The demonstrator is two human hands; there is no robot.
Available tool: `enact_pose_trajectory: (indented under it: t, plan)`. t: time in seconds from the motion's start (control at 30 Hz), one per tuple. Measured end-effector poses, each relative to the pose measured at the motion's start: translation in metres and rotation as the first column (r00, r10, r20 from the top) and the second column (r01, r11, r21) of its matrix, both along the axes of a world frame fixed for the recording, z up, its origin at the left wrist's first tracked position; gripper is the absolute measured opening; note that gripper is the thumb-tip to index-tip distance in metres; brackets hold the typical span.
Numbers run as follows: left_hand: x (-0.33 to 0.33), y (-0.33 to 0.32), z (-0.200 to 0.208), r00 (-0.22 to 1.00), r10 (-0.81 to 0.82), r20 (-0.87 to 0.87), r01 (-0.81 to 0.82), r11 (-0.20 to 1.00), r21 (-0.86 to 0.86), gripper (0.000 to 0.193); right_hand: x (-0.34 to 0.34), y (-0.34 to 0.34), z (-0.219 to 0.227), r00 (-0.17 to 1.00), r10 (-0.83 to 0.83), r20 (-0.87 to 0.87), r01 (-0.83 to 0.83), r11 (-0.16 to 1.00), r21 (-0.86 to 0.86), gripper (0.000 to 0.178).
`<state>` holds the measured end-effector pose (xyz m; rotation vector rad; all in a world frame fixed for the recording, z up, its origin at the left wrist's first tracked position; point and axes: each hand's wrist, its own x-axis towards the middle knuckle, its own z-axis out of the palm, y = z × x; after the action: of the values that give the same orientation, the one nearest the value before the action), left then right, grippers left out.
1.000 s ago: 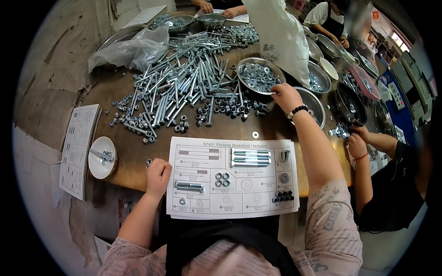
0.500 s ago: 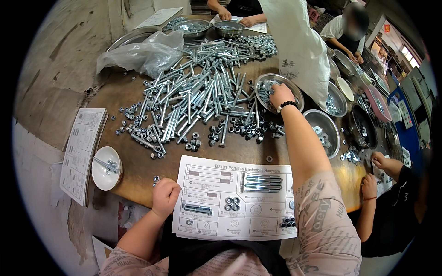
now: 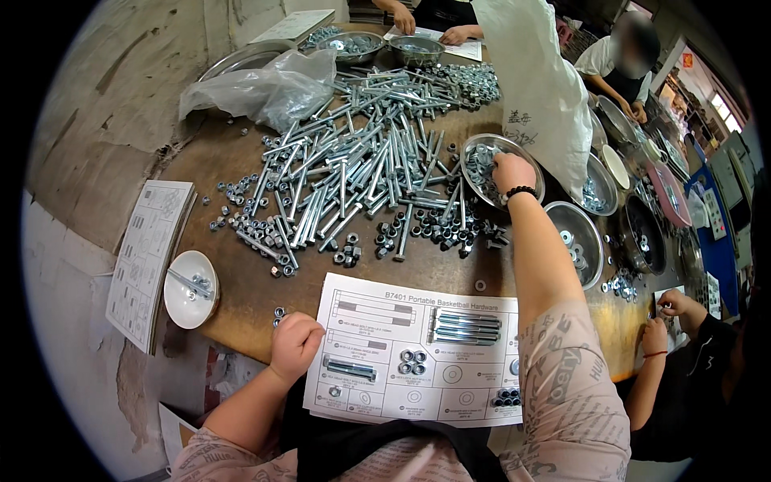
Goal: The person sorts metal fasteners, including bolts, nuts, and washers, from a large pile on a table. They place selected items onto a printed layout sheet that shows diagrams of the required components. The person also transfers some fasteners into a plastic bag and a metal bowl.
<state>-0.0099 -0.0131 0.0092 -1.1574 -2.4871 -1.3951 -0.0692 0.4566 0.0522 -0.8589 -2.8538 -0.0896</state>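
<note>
My right hand (image 3: 514, 174) reaches into a steel bowl (image 3: 525, 153) of flat grey washers (image 3: 480, 163). Its fingers curl down among them, and whatever they pinch is hidden. My left hand (image 3: 295, 344) is closed in a fist beside the left edge of a printed sheet (image 3: 365, 408); its inside does not show. On this sheet's outlined boxes lie long bolts (image 3: 466, 325), several silver nuts (image 3: 414, 362), shorter bolts (image 3: 349, 369), one small nut (image 3: 335, 391) and black-centred nuts (image 3: 507, 398). My right forearm covers part of the sheet's right side.
A heap of bolts (image 3: 345, 177) fills the table's middle, with loose nuts (image 3: 348, 251) around it. A washer bowl (image 3: 590, 241) stands right of my forearm. A white sack (image 3: 534, 88) rises behind. At left are a white bowl (image 3: 181, 301) and stacked sheets (image 3: 148, 257). A co-worker's hands (image 3: 666, 317) work at right.
The whole view has shifted slightly, so the table things sit a little further right. My right hand stays in the washer bowl, and my left fist remains by the sheet.
</note>
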Motion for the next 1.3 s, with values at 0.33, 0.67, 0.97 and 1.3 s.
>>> enact_pose_trajectory:
  t: [0.33, 0.67, 0.97, 1.3]
  plan:
    - [0.0, 0.0, -0.003, 1.0, 0.007, -0.006, -0.007, 1.0, 0.009, 0.003, 0.016, 0.023, -0.004, 0.93, -0.185, -0.316, -0.08, 0.739, -0.669, 0.027]
    - [0.001, 0.0, -0.006, 1.0, 0.004, 0.001, -0.004, 0.999, 0.038, 0.005, 0.079, -0.05, 0.023, 0.659, -0.624, -0.42, -0.709, -0.33, -0.623, 0.018]
    - [0.001, 0.0, -0.008, 1.0, -0.016, -0.012, 0.016, 0.998, 0.056, 0.005, 0.156, -0.117, 0.017, 0.653, -0.694, -0.302, -0.756, -0.573, -0.317, 0.04]
    - [0.002, 0.001, -0.009, 0.999, -0.004, -0.054, 0.007, 0.999, 0.048, 0.007, 0.245, -0.17, 0.024, 0.753, -0.605, -0.259, -0.636, -0.566, -0.524, 0.038]
